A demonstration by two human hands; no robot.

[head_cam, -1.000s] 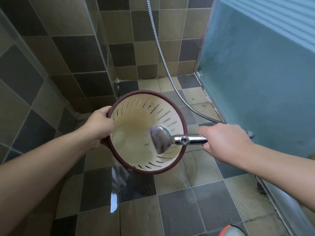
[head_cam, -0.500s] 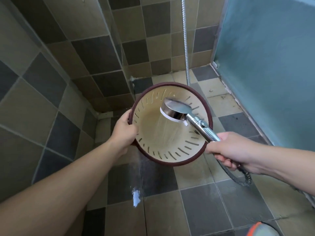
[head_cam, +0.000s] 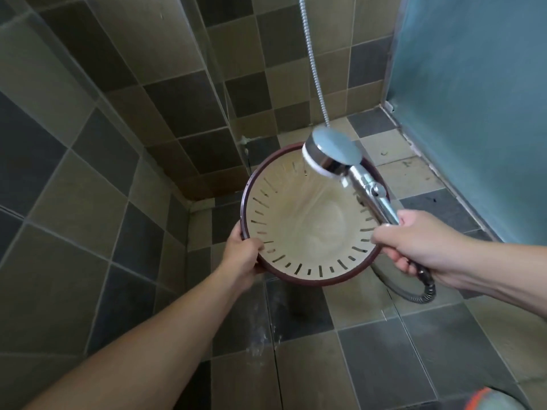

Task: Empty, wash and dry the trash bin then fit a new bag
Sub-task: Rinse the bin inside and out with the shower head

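A cream trash bin (head_cam: 299,229) with a dark red rim and slotted wall is held above the wet floor, its opening tipped up toward me. My left hand (head_cam: 241,255) grips the rim at its lower left. My right hand (head_cam: 420,241) grips the handle of a chrome shower head (head_cam: 333,153). The head hangs over the bin's upper right rim and sprays water down into the bin. Water sheets over the inner wall and bottom.
The metal shower hose (head_cam: 313,63) drops along the tiled back wall and loops (head_cam: 414,291) under my right hand. A frosted blue-green panel (head_cam: 473,99) closes the right side. Tiled walls meet in a corner at left. An orange-edged object (head_cam: 500,399) shows at the bottom right.
The shower head has risen from inside the bin to above its upper right rim. The bin's opening has turned up toward me, and my view has shifted left.
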